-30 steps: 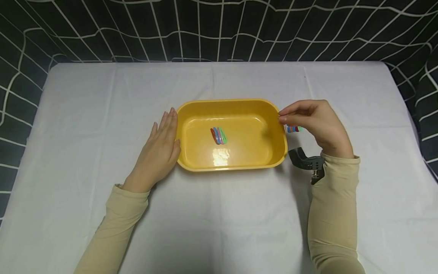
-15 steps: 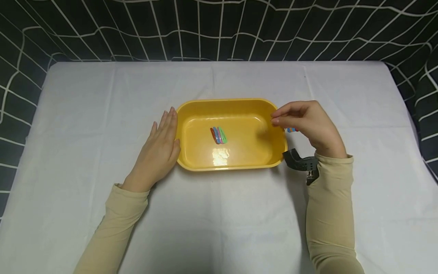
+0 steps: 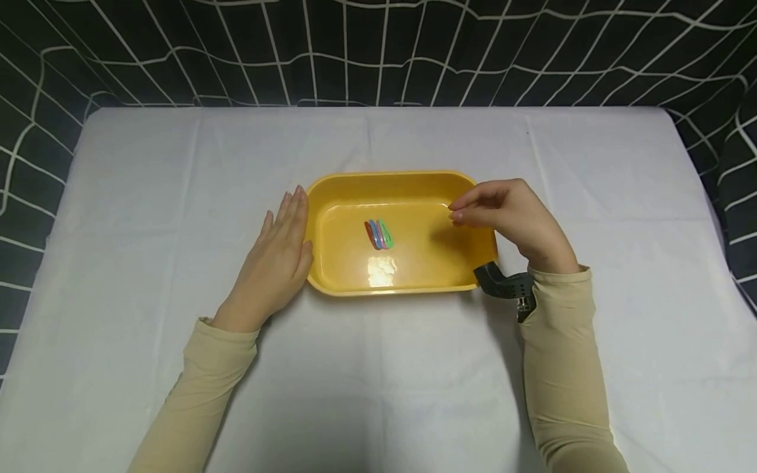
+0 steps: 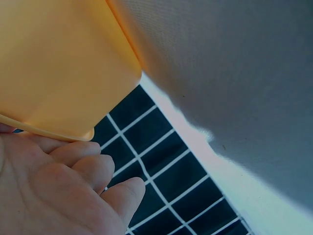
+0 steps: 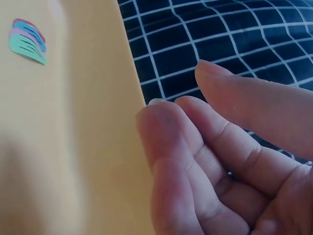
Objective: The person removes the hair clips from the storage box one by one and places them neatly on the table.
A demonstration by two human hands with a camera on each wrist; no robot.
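In the head view, a yellow plastic tray (image 3: 414, 279) lies on the white-covered table. Several snap hair clips (image 3: 379, 234), red, blue, pink and green, sit side by side on its floor; the right wrist view also shows these clips (image 5: 28, 41). My left hand (image 3: 269, 263) rests against the tray's left end with straight fingers; its fingers touch the rim in the left wrist view. My right hand (image 3: 511, 220) hovers over the tray's right end, fingers loosely bent. Its thumb (image 5: 254, 100) stands apart from the other fingers, and nothing shows between them.
A white cloth (image 3: 378, 374) covers the table. Dark fabric with a white grid (image 3: 378, 52) hangs behind and at both sides. A black wrist mount (image 3: 503, 282) sticks out from the right sleeve, over the tray's lower right corner.
My right hand has moved left from beside the tray to over its right end. The second row of coloured clips to the tray's right is now hidden behind it. The left hand stays put.
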